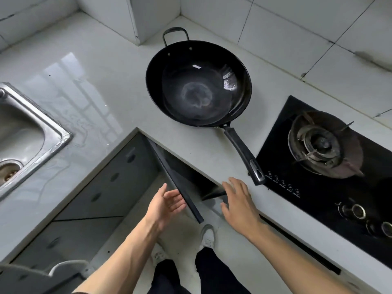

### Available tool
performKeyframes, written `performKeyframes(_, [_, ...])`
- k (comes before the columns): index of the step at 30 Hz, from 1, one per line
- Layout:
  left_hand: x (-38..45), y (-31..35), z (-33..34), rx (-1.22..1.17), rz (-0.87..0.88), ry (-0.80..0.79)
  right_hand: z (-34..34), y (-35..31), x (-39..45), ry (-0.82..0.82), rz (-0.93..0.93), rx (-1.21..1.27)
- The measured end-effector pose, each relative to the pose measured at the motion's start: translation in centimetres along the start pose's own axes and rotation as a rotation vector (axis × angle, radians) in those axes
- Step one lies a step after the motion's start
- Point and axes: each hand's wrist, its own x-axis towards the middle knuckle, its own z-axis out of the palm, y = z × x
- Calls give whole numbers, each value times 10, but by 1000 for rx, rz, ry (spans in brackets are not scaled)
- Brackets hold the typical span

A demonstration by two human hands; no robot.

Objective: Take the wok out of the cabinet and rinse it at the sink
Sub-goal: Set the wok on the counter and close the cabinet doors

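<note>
Wok (198, 83) sits upright on the desk (118, 66), between sink (31, 132) and gas hob (326, 166); its long handle points toward me. Cabinet door (178, 183) hangs ajar below the desk edge. My left hand (167, 203): fingers relaxed, just beside the door edge, holding nothing. My right hand (238, 201): fingers spread flat, empty, at the desk edge

A pale L-shaped table (95, 66) carries a black wok (198, 83) in its corner, between a steel sink (31, 132) and a black gas hob (331, 166).
</note>
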Motion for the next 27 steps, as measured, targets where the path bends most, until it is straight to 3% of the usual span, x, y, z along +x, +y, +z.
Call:
performKeyframes(9, [11,-1,33,-24,-32,-24,-12,24,10,-2,43,98])
performKeyframes(18, [21,-4,54,-264,-67,-127,-15,38,10,-111,67,122])
performKeyframes(27, [25,-6,76,-369,-51,-156,-11,37,9,-69,42,71])
